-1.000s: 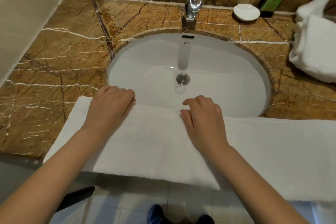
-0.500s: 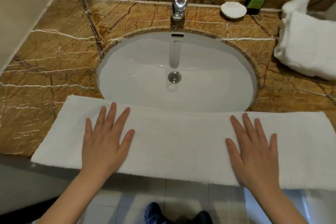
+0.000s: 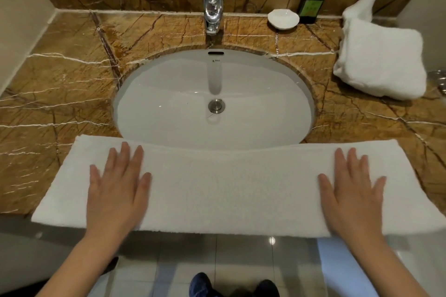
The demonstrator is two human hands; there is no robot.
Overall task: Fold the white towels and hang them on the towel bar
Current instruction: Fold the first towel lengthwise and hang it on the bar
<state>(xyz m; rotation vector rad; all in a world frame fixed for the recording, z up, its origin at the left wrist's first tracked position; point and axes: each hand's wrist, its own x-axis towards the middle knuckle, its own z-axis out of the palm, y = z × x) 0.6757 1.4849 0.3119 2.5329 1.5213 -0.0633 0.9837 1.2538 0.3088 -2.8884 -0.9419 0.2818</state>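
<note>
A long folded white terry towel (image 3: pixel 231 190) lies across the front edge of a brown veined marble counter (image 3: pixel 60 94), overlapping the white oval sink (image 3: pixel 169 103). The left hand (image 3: pixel 115 190) and right hand (image 3: pixel 350 195) press flat on it, fingers spread, gripping nothing.

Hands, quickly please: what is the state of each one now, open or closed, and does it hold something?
Left hand: open, flat on the folded white towel, holding nothing.
Right hand: open, flat on the same towel, holding nothing.
</note>
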